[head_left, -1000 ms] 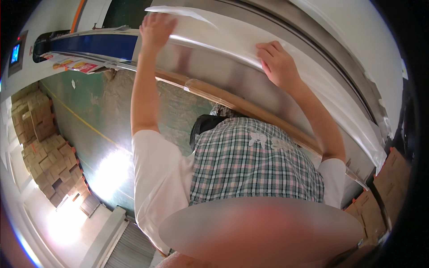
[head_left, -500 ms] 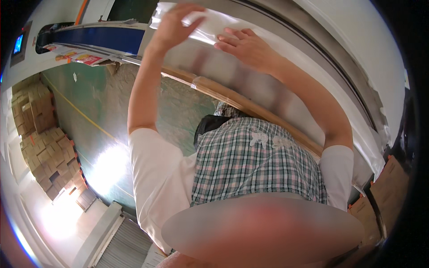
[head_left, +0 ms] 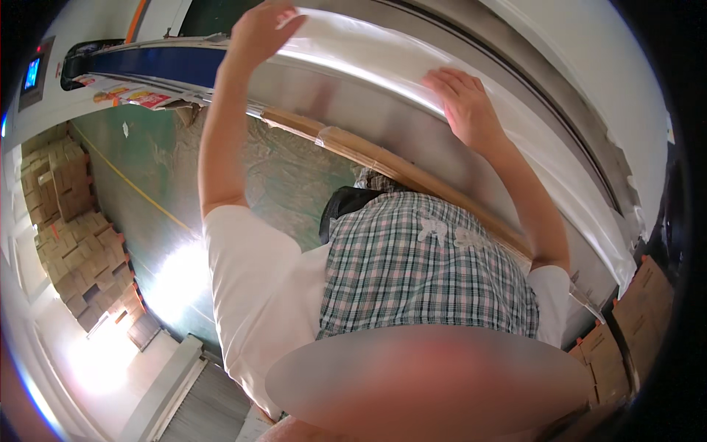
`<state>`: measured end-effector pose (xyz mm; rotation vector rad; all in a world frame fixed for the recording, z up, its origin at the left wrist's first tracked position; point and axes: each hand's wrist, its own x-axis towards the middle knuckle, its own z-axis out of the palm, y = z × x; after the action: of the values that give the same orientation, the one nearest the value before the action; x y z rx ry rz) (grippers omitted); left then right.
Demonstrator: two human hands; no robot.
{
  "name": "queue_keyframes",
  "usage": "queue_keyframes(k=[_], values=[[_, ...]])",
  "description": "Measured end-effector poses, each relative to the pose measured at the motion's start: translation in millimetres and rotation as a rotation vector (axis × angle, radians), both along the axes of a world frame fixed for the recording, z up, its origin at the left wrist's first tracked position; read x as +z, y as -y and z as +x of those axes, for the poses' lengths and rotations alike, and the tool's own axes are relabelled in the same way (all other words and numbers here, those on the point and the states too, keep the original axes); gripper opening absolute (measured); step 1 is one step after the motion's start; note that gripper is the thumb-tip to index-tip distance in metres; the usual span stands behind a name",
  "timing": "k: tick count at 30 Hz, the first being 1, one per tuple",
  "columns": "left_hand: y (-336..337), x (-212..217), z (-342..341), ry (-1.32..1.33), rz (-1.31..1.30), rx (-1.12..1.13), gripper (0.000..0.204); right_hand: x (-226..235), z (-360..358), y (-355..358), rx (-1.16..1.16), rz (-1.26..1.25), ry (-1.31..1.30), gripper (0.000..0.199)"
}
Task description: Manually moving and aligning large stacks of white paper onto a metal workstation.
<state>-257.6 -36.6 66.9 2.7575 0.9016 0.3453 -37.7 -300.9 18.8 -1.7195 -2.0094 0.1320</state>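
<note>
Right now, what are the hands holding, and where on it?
Both hands are on a clear plastic sheet lying on a steel table. The left hand pinches its far edge; the right hand presses flat on its near edge.

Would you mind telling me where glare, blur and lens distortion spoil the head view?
In the head view, glare whitens the plastic sheet between the left hand and the right hand, and a bright patch washes out the green floor; a soft blurred oval hides the lower middle; the fisheye bends the metal table and the stacked cardboard boxes toward the dark rim.
</note>
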Motion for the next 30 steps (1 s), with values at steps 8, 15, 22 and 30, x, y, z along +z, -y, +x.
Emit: queue_keyframes(k=[8, 15, 22, 30], values=[[-37.7, -77.4, -80.1, 0.431, -0.169, 0.618, 0.019, 21.6, 31.9, -5.1, -0.111, -0.080, -0.317, 0.033], [-45.8, -121.9, -93.6, 0.280, -0.860, 0.639, 0.021, -34.3, 27.2, -175.1, 0.164, -0.285, -0.744, 0.048], [-53.8, -129.4, -92.3, 0.169, -0.942, 0.589, 0.018, -43.6, -46.1, -309.8, 0.172, -1.076, -0.487, 0.065], [-51.1, -129.1, -93.0, 0.115, -0.824, 0.570, 0.012, -45.0, -66.3, -312.6, 0.227, -1.210, -0.741, 0.079]])
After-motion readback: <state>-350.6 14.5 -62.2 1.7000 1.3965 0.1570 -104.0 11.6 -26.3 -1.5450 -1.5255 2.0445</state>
